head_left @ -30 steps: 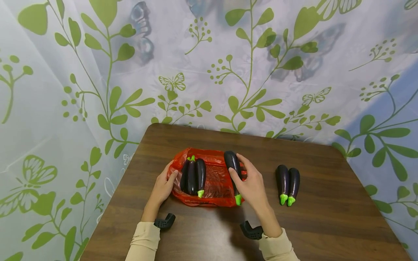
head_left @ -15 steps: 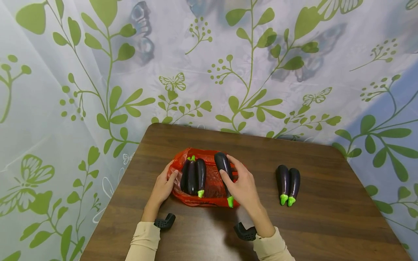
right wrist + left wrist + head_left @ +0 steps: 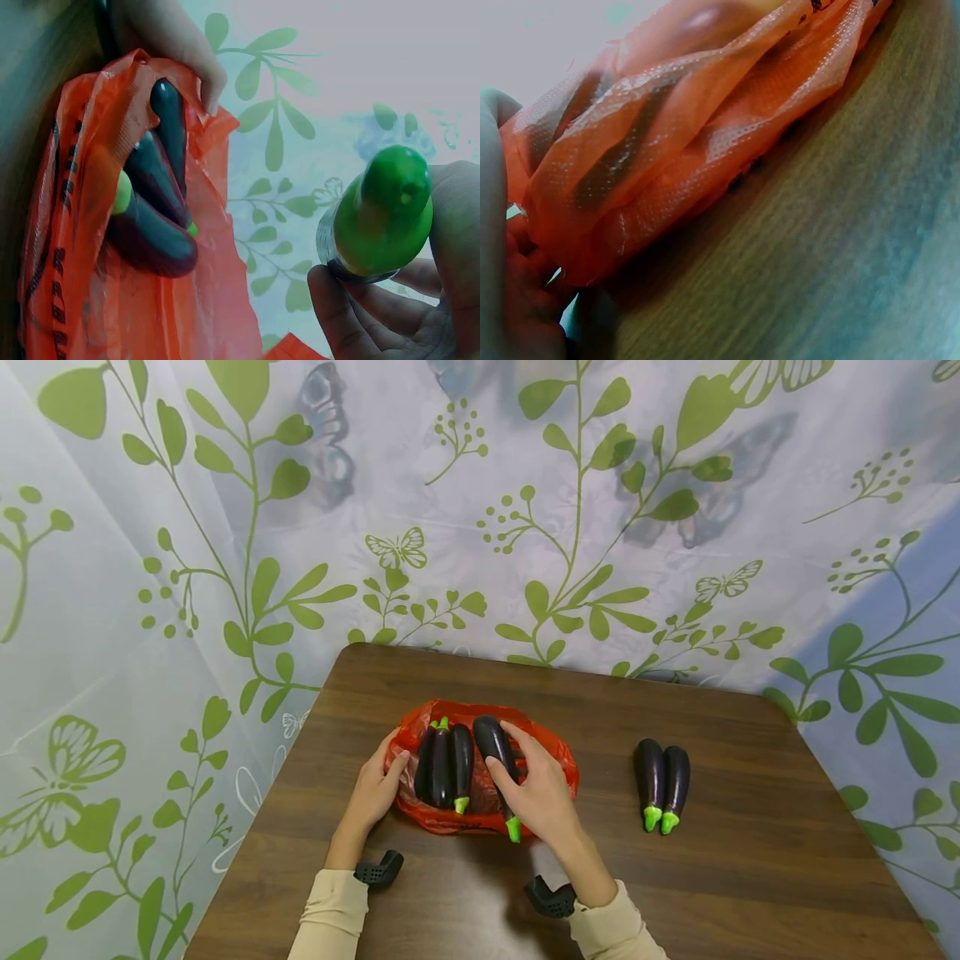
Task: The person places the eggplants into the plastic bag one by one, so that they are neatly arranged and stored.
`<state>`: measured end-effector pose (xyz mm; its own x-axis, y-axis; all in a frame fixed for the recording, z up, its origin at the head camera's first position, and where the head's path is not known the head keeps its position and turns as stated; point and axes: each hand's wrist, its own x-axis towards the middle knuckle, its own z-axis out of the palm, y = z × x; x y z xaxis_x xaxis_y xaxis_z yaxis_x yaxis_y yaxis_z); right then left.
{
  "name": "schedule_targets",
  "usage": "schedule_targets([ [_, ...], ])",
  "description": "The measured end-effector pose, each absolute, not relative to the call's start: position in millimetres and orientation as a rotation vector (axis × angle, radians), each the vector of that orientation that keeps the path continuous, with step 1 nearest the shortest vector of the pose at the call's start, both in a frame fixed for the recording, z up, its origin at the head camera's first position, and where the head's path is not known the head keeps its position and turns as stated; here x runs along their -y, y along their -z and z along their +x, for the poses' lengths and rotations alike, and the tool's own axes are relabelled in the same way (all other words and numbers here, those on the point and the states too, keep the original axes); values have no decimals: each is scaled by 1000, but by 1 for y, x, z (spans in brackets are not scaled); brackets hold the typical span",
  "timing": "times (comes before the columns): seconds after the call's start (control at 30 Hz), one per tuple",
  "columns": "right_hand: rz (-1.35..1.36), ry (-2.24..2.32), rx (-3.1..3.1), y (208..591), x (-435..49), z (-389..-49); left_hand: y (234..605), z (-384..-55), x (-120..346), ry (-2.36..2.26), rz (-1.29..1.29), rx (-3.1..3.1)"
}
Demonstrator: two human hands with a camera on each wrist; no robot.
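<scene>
The right grip is curled round a dark eggplant over the red bag; the left grip pinches the bag's edge; the eggplant looks firm, slippery, probably best held mid-body

There are six eggplants, one bag, one table.

"What stands behind the tabletop?"
"A pale wall covering, printed with green leaves and butterflies."
"And left of the tabletop?"
"The same print, softly creased."
"To its right?"
"A blue patch past the tabletop's edge."
"The tabletop itself?"
"Brown wood grain, rounded far corners, and a pale glare on its near part."
</scene>
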<state>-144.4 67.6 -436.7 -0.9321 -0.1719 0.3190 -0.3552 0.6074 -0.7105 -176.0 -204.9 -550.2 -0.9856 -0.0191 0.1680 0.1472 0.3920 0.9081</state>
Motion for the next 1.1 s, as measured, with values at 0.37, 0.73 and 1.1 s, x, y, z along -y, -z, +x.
schedule_targets([
  [0.37,451,-1279,2686,457,-58,-153,550,-176,204,1650,-101,2495],
  [0.73,454,-1198,2739,473,-52,-167,550,-176,205,1652,-105,2494],
  [1.1,413,-1169,2799,488,-53,-179,551,-176,205,1639,-106,2496],
])
